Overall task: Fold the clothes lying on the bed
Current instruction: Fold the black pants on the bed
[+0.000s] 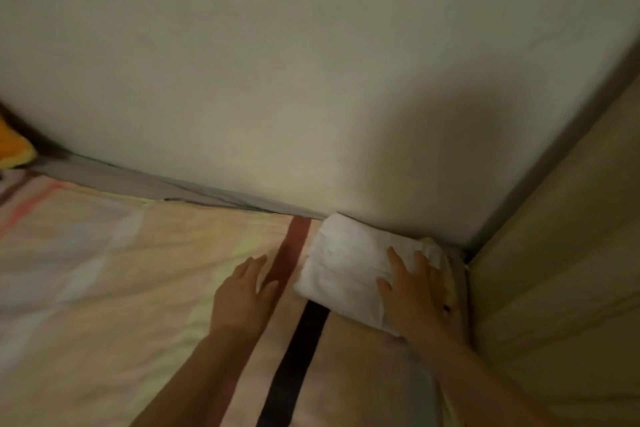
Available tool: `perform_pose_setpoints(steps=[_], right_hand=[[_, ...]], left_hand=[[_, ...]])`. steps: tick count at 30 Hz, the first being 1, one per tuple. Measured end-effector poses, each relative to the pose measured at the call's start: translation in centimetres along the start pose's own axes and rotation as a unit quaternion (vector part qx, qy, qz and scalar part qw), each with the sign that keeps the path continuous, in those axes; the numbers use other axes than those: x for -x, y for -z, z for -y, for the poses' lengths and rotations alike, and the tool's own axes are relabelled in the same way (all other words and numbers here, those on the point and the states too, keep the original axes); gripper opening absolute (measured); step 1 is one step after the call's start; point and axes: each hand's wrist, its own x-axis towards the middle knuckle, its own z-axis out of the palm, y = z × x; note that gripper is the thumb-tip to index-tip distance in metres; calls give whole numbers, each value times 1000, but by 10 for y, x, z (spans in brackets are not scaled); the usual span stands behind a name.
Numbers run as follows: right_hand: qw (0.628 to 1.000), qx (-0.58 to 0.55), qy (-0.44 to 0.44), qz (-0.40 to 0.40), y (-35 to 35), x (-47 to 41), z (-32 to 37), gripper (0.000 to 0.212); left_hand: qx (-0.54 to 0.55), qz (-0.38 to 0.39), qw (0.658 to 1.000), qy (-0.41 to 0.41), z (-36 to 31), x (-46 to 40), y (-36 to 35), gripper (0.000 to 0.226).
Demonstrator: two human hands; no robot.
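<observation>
Both forearms reach in; left hand flat, fingers apart on bed sheet, right hand pressing folded white garment in far-right corner. Risk: lifting carelessly, w/ fingers dragging, could undo folds.

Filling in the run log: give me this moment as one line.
stage: folded white garment in bed corner | right hand: flat on garment | left hand: open, on striped bedsheet | orange item far left
</observation>
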Motion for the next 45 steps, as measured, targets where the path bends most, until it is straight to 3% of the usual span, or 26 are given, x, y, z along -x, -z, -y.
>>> perform_pose_setpoints(steps=[2,5,10,17,24,29,35,42,45], right_hand=[[997,30,64,11,16,27,26,53],[982,53,172,47,31,69,68,52],[939,87,324,71,50,146,142,52],[857,103,497,88,75,302,219,50],[731,98,667,107,81,524,255,48],[673,100,724,114,70,670,235,48],[679,85,716,137,46,841,183,48],[659,102,732,140,24,992,156,50],[632,114,756,128,20,1032,157,49]], left_hand=[[24,-19,999,38,7,32,30,61],[63,-49,992,102,24,92,74,56],[6,-90,976,199,58,201,158,84],[-99,-171,931,308,77,369,280,67],[-150,-240,870,404,73,572,354,49],[-156,-264,840,447,74,712,375,51],[-181,-257,838,447,80,875,389,51],[-172,-265,820,478,91,1012,411,50],[-166,-272,805,500,98,1050,416,51]])
